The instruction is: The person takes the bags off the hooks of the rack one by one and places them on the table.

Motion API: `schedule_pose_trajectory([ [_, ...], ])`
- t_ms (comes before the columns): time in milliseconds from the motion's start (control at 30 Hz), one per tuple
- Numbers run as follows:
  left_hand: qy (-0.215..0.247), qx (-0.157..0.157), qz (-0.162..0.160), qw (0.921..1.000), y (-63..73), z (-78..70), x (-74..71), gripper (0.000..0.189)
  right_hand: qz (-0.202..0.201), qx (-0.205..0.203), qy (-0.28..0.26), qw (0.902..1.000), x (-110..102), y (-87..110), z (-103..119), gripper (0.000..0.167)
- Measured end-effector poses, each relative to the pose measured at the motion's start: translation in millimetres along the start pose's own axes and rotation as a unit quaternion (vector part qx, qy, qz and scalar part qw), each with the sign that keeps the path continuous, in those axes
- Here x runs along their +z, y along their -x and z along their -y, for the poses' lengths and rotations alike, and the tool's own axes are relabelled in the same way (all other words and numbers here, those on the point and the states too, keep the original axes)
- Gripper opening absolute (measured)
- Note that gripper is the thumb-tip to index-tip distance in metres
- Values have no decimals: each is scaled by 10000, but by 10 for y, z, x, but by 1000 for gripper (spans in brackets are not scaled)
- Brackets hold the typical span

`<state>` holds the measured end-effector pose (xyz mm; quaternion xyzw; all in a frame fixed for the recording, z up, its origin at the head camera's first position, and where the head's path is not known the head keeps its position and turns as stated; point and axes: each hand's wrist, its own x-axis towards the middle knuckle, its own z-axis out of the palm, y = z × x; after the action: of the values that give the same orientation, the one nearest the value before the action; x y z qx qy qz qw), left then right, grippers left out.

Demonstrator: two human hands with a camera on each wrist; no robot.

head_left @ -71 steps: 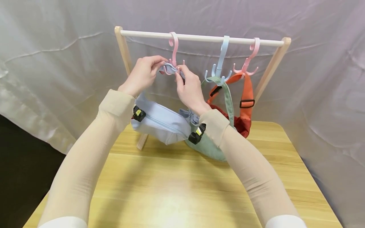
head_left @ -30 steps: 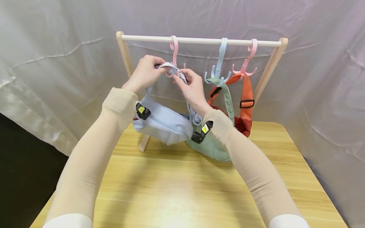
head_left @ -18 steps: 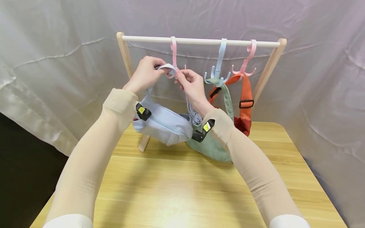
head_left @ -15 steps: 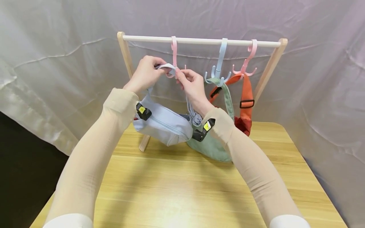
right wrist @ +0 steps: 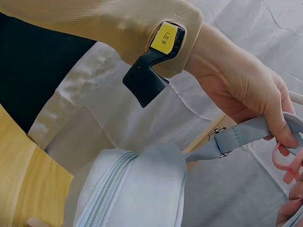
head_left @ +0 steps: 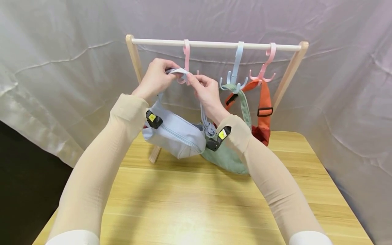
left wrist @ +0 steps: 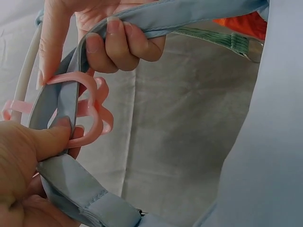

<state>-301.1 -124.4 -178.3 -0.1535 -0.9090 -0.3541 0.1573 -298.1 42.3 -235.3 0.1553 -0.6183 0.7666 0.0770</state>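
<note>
The light-blue bag (head_left: pixel 176 132) hangs by its strap (left wrist: pixel 184 16), which lies against a pink hook (head_left: pixel 187 54) on the white rail (head_left: pixel 214 44). Your left hand (head_left: pixel 155 79) pinches the strap; your right hand (head_left: pixel 208 93) grips it near the hook. Alongside, a green bag (head_left: pixel 228 160) hangs from a blue hook (head_left: pixel 236 64) and an orange bag (head_left: pixel 264 98) from a second pink hook (head_left: pixel 265 64).

The right wrist view crops the blue bag (right wrist: pixel 154 189).

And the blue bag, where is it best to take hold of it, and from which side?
Probably by its strap, from the front, pinched on both sides of the left pink hook: it is flat and loops above the bulky bag, with the curtain behind.
</note>
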Motion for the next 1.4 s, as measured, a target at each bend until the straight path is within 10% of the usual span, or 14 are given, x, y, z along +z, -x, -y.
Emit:
schedule_pose_trajectory([
  [1033,148,156,-252,9995,69,-9,-49,21,-27,-224,545,9983,-35,12,-4,23],
  [1400,741,346,-547,9951,212,-14,-40,21,192,-1017,595,9928,-78,87,-40,17],
])
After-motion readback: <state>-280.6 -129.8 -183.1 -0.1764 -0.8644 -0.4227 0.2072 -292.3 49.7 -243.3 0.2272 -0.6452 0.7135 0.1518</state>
